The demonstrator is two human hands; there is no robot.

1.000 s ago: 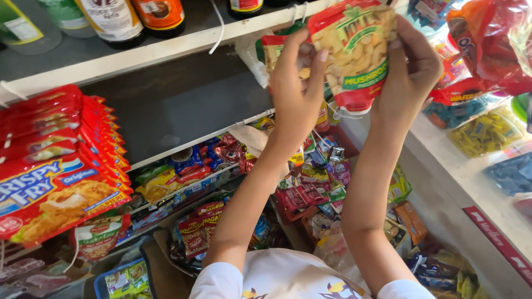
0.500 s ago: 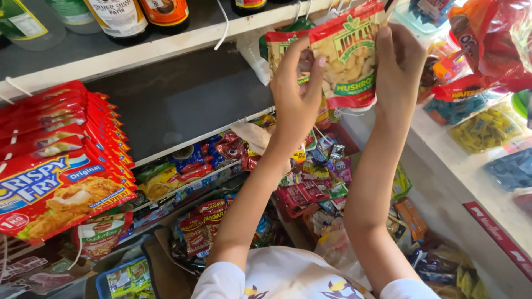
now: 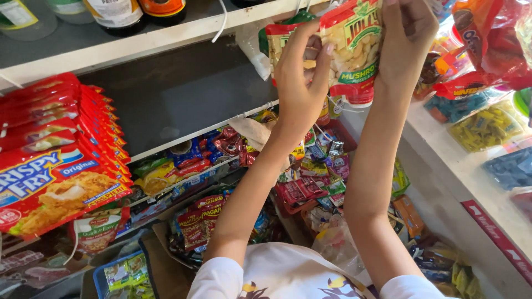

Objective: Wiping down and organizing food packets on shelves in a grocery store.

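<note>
Hands are raised high, both closed on a snack pouch (image 3: 354, 50) with a red top and a green band, which hangs near the top edge of the view. Left hand (image 3: 299, 83) pinches the left side of the pouch: the thumb lies in front, the other fingers go behind, so they are mostly hidden. Right hand (image 3: 407, 39) grips the upper right side; its fingertips are cut off by the top of the frame, and I cannot tell how they hold the hanging part. Behind the left fingers there is a second similar pouch (image 3: 280, 39), only partly visible. A white shelf edge (image 3: 166, 36) runs just left of the left fingers, with bottles (image 3: 116, 11) above it, cut off at the necks. Well below and left of the fingers hang red breading mix packets (image 3: 55, 166). Below the wrists lie many small sachets (image 3: 310, 177), too small to tell apart. Right of the right fingers, red snack bags (image 3: 487, 39) are partly out of view.
</note>
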